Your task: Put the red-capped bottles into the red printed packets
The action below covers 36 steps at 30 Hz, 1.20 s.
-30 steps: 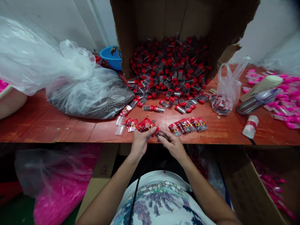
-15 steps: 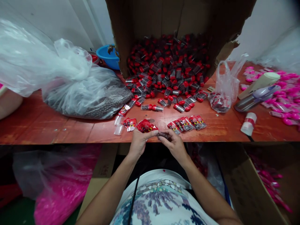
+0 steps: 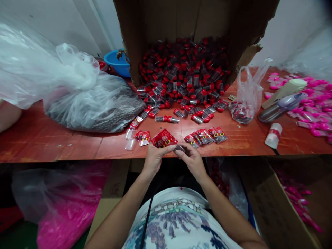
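Note:
At the table's front edge, my left hand (image 3: 156, 156) pinches a red printed packet (image 3: 164, 138) by its lower edge. Close beside it, my right hand (image 3: 191, 158) has its fingers closed on a small clear tube of dark beads (image 3: 179, 148), which meets the packet's right corner. Fingers hide part of the tube. Right of the packet lies a row of filled red packets (image 3: 204, 136). To the left are a few more red packets (image 3: 144, 137) and two empty clear tubes (image 3: 130, 143).
A torn cardboard box (image 3: 124, 38) holds a heap of red-capped tubes (image 3: 181, 72) that spills onto the table (image 3: 85, 148). A plastic bag of dark beads (image 3: 103, 107) sits at left. At right are a small plastic bag (image 3: 243, 110), bottles (image 3: 282, 103) and pink items (image 3: 316, 107).
The red packet now lies flatter and shows more of its printed face. The tube in my right hand has tilted and sits against the packet's corner. The view has shifted slightly.

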### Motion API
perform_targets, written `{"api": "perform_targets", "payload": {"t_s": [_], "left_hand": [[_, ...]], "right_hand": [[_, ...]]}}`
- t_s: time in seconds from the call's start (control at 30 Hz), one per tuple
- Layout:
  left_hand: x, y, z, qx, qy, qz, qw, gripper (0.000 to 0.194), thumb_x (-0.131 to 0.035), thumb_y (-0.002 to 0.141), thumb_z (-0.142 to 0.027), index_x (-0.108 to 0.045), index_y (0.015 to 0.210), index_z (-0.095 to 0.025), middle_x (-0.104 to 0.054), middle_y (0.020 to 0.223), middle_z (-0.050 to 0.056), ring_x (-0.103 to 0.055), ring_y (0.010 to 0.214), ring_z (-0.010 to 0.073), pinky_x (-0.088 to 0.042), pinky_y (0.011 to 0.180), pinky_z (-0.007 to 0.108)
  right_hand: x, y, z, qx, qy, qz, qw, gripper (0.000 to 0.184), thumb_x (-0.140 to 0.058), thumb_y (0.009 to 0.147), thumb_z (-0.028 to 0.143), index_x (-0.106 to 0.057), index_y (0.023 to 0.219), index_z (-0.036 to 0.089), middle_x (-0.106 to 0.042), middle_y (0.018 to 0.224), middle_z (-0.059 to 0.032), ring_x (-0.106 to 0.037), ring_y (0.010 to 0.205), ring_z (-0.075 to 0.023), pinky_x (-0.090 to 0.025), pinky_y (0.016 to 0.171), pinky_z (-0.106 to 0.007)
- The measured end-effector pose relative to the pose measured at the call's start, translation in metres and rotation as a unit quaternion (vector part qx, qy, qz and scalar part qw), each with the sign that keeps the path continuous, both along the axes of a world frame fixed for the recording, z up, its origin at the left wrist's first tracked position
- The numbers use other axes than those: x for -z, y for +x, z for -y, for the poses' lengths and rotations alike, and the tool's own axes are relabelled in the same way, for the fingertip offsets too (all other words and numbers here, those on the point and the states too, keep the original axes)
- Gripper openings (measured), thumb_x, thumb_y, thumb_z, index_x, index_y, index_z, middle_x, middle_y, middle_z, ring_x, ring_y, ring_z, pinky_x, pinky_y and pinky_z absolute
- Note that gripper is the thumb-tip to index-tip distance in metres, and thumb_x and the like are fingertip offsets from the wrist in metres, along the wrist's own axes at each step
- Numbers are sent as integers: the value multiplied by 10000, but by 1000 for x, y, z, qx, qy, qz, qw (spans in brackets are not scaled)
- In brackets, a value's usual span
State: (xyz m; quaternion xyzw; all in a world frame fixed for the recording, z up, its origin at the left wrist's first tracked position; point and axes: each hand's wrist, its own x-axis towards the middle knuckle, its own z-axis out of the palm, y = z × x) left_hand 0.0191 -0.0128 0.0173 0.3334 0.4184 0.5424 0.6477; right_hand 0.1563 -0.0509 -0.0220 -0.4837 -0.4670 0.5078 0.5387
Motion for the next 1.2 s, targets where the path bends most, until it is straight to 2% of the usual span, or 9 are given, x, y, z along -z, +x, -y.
{"api": "perform_targets", "payload": {"t_s": [0.13,0.27,0.43,0.57,0.77,0.93,1.07,1.13,1.2], "left_hand": [[2,1,1,19,-16,-17,1000,265,-821,526,-107,-689,754,-134,-707,735,27,-642,674,161,-510,711,279],[4,2,3,55,-53,-7,997,258,-824,523,-119,-697,747,-124,-710,747,45,-650,691,175,-509,706,284],[6,-3,-4,-2,-46,11,999,362,-831,536,-164,-687,867,-139,-712,808,44,-654,714,170,-519,714,292],[11,-2,-4,14,-54,-1,998,451,-833,533,-166,-663,949,-133,-702,793,35,-646,688,161,-514,687,289],[18,6,-1,30,-56,-5,998,456,-822,551,-142,-635,967,-127,-692,774,32,-644,676,161,-510,674,286],[18,8,-1,42,-61,2,997,502,-802,618,-191,-623,1085,-155,-709,901,53,-670,768,171,-530,749,297],[23,9,-5,49,-80,-19,995,608,-822,594,-183,-601,1160,-171,-705,972,62,-676,798,163,-544,745,269],[30,11,-11,48,-108,-37,992,709,-840,565,-166,-568,1220,-182,-705,967,65,-683,770,161,-554,735,276],[39,13,-18,51,-134,-60,988,805,-854,532,-135,-539,1271,-199,-706,947,67,-688,728,161,-563,712,281]], "right_hand": [[6,3,-1,14,35,55,998,373,-661,800,327,-628,1165,256,-613,1003,-36,-598,856,-164,-506,760,-295],[10,3,-3,36,27,42,998,367,-655,804,343,-606,1157,258,-636,998,-34,-610,871,-172,-518,778,-308],[13,6,-7,2,21,21,1000,361,-651,804,341,-619,1153,258,-646,998,-30,-613,836,-168,-518,753,-303],[18,7,-10,22,42,53,997,304,-689,769,324,-670,1062,247,-642,965,-24,-605,865,-177,-502,785,-308],[20,4,-9,38,-7,-28,999,227,-719,738,329,-659,930,224,-646,767,24,-585,661,-131,-495,625,-251],[22,3,-7,62,-39,-59,996,226,-713,729,343,-638,896,210,-632,702,33,-558,590,-125,-473,568,-245],[20,29,-9,75,37,133,988,308,-730,708,383,-654,952,212,-610,812,-1,-569,697,-148,-482,642,-266],[16,58,-14,109,86,267,954,377,-711,731,422,-650,1039,215,-597,940,-43,-579,826,-181,-490,743,-300],[11,92,-23,176,98,382,902,432,-671,759,479,-639,1102,217,-570,1083,-92,-549,1011,-234,-451,898,-372]]}}
